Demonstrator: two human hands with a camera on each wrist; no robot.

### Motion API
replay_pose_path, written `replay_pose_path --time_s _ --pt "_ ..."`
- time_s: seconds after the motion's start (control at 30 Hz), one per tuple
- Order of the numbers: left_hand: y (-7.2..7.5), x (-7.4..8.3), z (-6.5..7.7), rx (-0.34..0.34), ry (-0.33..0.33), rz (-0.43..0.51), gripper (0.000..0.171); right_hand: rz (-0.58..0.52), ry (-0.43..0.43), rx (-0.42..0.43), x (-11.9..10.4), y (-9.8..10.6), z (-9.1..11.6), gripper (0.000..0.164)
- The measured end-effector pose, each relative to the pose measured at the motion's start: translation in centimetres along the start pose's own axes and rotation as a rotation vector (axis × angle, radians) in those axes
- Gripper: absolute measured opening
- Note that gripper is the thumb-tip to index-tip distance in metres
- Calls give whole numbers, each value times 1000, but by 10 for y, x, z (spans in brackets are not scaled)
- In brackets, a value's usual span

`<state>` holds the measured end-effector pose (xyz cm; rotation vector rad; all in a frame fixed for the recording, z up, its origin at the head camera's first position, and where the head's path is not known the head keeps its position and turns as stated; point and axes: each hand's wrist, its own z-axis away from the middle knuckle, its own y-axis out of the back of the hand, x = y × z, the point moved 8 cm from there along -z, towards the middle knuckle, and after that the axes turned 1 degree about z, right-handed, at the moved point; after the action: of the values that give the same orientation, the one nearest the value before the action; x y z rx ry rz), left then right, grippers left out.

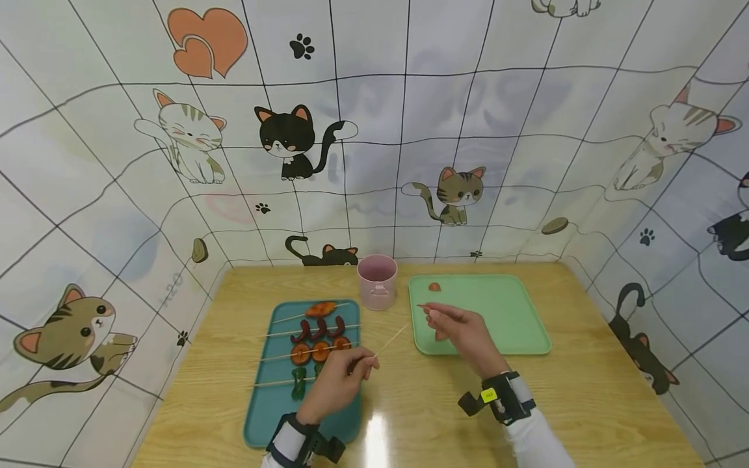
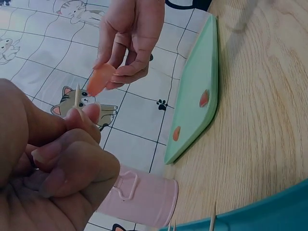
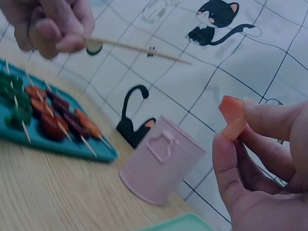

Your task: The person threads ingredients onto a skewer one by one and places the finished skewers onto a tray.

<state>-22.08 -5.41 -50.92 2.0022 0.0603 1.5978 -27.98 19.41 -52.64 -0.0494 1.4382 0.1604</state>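
My left hand [image 1: 335, 385] pinches a thin wooden skewer [image 1: 393, 338], its bare pointed end sticking out to the upper right. Between the thumb and fingertips of my right hand [image 1: 468, 336] is a thin orange-pink slice [image 3: 233, 118], bent in the right wrist view. The skewer tip and the slice are apart. Behind my right hand lies a light green tray [image 1: 515, 325] bearing similar small pieces [image 2: 204, 98], one partly hidden by the hand in the head view. My left hand is over the right side of a blue tray [image 1: 260, 416] of filled skewers.
On the blue tray are skewers of green pieces [image 1: 299, 383], round orange slices [image 1: 301, 354], dark red curled pieces [image 1: 318, 330] and an orange-brown piece [image 1: 320, 309]. A pink cup [image 1: 377, 286] stands between the trays at the back, near a cat-patterned wall covering [image 1: 374, 169].
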Motion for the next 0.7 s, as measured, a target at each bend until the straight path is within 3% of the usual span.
replay_pose_path --time_s 0.27,0.5,0.7 --pt "-3 7 -1 -17 -12 10 22 -300 -18 -107 0 -26 14 44" --pt "-9 8 -3 -32 -8 11 24 -387 -24 -127 3 -39 19 29" --pt "-12 7 -2 -38 13 6 24 -401 -20 -156 5 -44 24 33"
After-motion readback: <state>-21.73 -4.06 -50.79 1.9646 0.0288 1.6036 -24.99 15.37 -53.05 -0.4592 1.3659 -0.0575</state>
